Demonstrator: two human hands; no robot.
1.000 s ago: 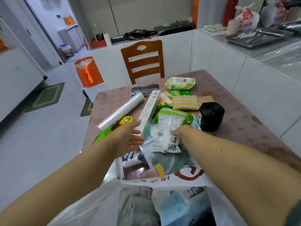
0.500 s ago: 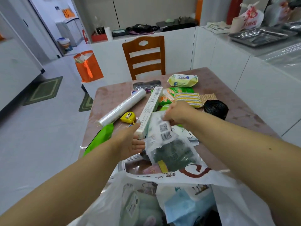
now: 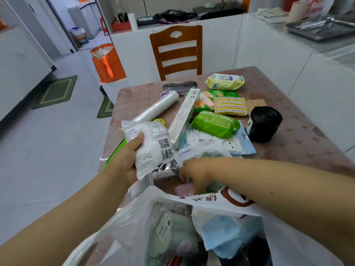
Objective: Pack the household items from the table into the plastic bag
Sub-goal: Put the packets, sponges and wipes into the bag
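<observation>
The white plastic bag [image 3: 211, 201] with red print gapes open at the near table edge, several packets inside. My left hand [image 3: 124, 162] grips a white packet with a QR code [image 3: 151, 144] just beyond the bag's rim. My right hand [image 3: 194, 173] is down by the rim, fingers curled on a small pink packet [image 3: 183, 190]. Farther out on the table lie a cling-film roll [image 3: 153, 108], a long white box [image 3: 184, 116], a green pack [image 3: 215, 123], striped sponges [image 3: 229, 105], a black bin-bag roll [image 3: 264, 123] and a yellow wipes pack [image 3: 224, 81].
A flat blue-and-white packet [image 3: 230, 144] lies under the green pack. A wooden chair [image 3: 175, 50] stands at the table's far side. An orange bag [image 3: 107, 62] sits on the floor to the left. White cabinets and a counter with a metal tray [image 3: 322, 27] run along the right.
The white QR-code packet passed from my right hand to my left hand. My right hand dropped toward the bag's rim onto the pink packet. The green pack now lies uncovered.
</observation>
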